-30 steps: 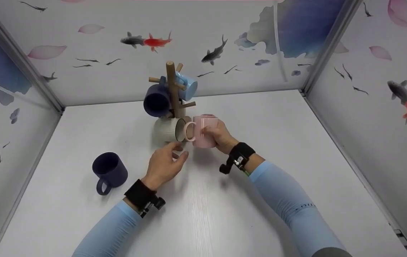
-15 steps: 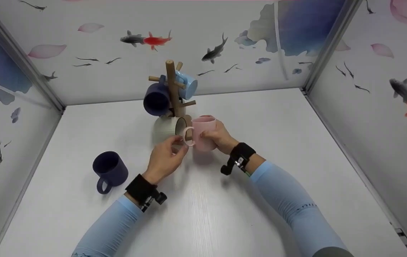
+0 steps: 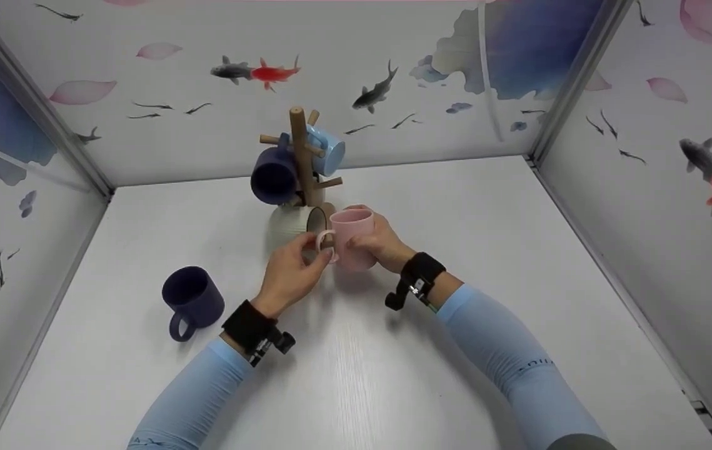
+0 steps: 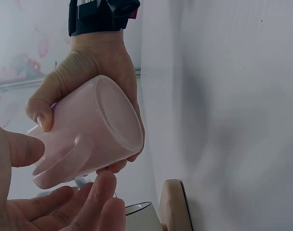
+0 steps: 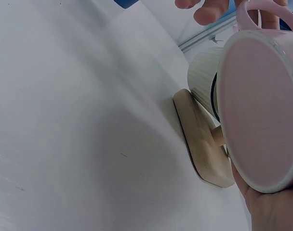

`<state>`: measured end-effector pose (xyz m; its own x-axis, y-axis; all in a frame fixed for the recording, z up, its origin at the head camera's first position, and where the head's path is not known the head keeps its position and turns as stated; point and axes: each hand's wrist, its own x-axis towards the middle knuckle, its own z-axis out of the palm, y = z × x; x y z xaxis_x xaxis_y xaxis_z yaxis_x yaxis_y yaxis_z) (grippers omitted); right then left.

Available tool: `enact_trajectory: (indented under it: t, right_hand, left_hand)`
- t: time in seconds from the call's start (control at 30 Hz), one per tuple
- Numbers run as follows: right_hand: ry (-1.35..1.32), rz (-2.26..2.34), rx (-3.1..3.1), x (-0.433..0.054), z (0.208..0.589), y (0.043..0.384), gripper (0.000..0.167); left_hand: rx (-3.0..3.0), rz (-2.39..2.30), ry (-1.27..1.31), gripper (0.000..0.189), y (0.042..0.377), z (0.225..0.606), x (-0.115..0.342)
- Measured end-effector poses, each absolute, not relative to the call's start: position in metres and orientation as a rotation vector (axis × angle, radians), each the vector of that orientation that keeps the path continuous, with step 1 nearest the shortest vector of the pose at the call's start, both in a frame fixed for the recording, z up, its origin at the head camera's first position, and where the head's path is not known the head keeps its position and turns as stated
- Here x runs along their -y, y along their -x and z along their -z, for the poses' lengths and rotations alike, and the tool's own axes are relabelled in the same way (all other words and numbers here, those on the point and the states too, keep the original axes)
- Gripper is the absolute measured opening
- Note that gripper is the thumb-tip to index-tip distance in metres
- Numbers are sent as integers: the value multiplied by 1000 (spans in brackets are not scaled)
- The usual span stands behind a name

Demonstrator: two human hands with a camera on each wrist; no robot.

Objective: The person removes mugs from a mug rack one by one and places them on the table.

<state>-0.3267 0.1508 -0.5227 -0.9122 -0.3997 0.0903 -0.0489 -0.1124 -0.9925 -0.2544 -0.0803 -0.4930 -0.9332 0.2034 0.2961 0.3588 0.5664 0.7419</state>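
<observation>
My right hand point(image 3: 387, 242) grips a pink mug point(image 3: 354, 240) by its body, thumb on the near side, holding it off the table. The mug's handle point(image 4: 64, 163) points left toward my left hand point(image 3: 288, 272). My left thumb point(image 4: 26, 150) and loosely bent fingers point(image 4: 96, 202) lie on either side of that handle, close to it; whether they touch it is unclear. Just behind is a wooden mug stand point(image 3: 300, 150). A pale ribbed mug point(image 3: 290, 224) lies sideways low on it, partly hidden by my left hand. The right wrist view shows the mug's bottom close up.
A dark blue mug point(image 3: 273, 176) and a light blue mug point(image 3: 329, 153) hang on the stand's upper pegs. Another dark blue mug point(image 3: 193, 298) stands upright on the white table point(image 3: 356, 375) at left. Printed panels point(image 3: 330, 37) enclose the back and sides.
The pink mug has come slightly nearer and down, and its opening has tipped into view. My left hand has moved up to the handle.
</observation>
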Motion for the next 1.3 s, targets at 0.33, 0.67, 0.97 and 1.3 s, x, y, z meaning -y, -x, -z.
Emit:
enact_trajectory:
  t: [0.33,0.67,0.97,1.3]
  right_hand:
    - [531,2076,-1997,-151,521,324,83]
    - [575,2122,-1923,-150,524,321,78]
    - [567,2069,-1985,-150,523,319,80]
    - [598,2085,-1979,-150,520,318,82]
  left_hand:
    - [2588,1368,543,27,257,490,76]
    - [2590,1505,532,15,257,489,74]
    - [2582,1617,549,16,257,489,72]
    - [2548,1798,524,23,254,490,67]
